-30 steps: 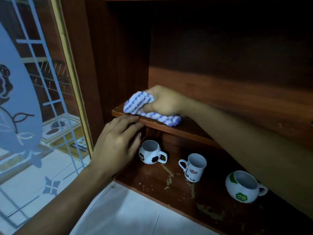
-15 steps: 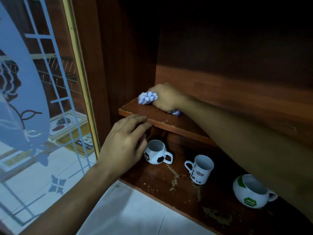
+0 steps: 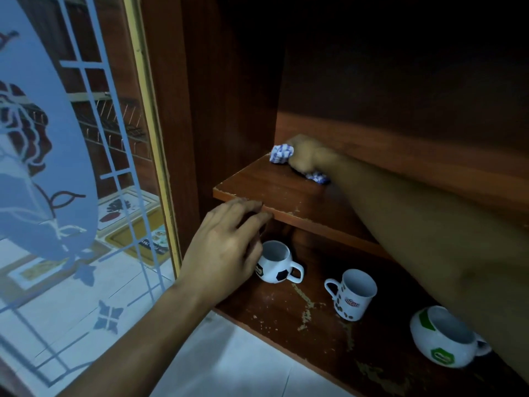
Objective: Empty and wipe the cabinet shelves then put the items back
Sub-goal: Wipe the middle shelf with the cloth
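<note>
Deep in the back-left corner of the upper shelf (image 3: pixel 272 184), the right hand (image 3: pixel 307 156) is bunched round a blue-and-white striped cloth (image 3: pixel 282 154), which pokes out past its curled fingers (image 3: pixel 297 147) on the left and again beneath the wrist. The left hand (image 3: pixel 223 250) lies with its straight, close-set fingertips (image 3: pixel 246 206) touching the shelf's front edge. On the lower shelf (image 3: pixel 300 316) a football-patterned mug (image 3: pixel 276 265) stands just beside that hand, with a bean-printed mug (image 3: pixel 353 296) and a green-patched mug (image 3: pixel 440 338) further right.

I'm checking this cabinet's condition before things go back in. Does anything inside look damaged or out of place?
Yes. The bottom shelf has a flaking finish: pale, ragged streaks run between the football mug and the spotted mug, with more patches toward the front right. The upper shelf is chipped along its front edge.
</note>
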Demonstrator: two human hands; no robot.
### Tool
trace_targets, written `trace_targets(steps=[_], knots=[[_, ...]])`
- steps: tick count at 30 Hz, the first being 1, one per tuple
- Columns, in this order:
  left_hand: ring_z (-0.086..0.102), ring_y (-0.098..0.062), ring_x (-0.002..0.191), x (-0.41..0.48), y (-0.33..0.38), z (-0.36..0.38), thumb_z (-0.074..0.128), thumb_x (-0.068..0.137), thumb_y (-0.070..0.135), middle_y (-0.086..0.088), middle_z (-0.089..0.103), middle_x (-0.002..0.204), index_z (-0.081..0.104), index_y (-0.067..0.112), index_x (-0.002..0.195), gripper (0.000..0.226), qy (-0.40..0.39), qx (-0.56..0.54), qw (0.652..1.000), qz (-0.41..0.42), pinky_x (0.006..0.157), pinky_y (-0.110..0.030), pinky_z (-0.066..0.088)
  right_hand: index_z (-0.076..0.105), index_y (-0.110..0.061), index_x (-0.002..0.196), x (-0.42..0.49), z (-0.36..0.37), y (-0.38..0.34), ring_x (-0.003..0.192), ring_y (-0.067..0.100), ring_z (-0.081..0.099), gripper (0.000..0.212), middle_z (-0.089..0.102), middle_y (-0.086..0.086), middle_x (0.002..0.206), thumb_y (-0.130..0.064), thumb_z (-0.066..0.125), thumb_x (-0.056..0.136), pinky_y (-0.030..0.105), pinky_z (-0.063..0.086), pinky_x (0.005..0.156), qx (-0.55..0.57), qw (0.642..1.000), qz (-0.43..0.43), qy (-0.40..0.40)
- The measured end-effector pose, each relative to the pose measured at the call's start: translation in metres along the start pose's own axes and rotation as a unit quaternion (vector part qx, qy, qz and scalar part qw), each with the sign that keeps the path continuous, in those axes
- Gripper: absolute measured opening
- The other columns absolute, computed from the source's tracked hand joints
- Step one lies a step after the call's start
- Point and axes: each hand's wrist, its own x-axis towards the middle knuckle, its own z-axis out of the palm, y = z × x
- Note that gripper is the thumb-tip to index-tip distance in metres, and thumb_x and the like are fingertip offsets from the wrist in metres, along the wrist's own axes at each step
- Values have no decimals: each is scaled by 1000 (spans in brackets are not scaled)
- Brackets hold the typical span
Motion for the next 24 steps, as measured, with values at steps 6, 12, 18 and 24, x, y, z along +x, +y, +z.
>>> trace_targets(steps=[6,12,18,24], knots=[[47,-25,130,-1,0,3,54,90,20,-8,56,132,64,12,125,37,4,-9,1000,-6,105,-35,37,69,-16,101,-25,11,-40,89,13,63,26,67,-3,91,-5,48,90,20,49,74,13,991,-133,11],[47,-26,130,-5,5,5,55,88,17,-9,56,133,65,11,122,36,17,-24,1000,-8,105,-39,39,66,-19,92,-72,1,-68,71,2,58,24,64,-7,78,4,61,86,17,44,64,275,912,-260,-155],[44,-27,135,-2,2,-5,52,92,24,-7,56,136,64,13,125,37,15,-20,1000,-1,108,-45,39,69,-6,99,-50,-31,-30,80,7,59,23,67,0,87,5,57,84,21,44,68,270,949,-131,91],[46,-28,132,18,-9,2,52,95,42,-5,60,131,63,14,126,43,13,-7,1000,-10,105,-48,39,60,-19,76,-57,-11,8,77,27,68,19,70,11,83,-11,53,92,29,46,59,75,996,-27,45]])
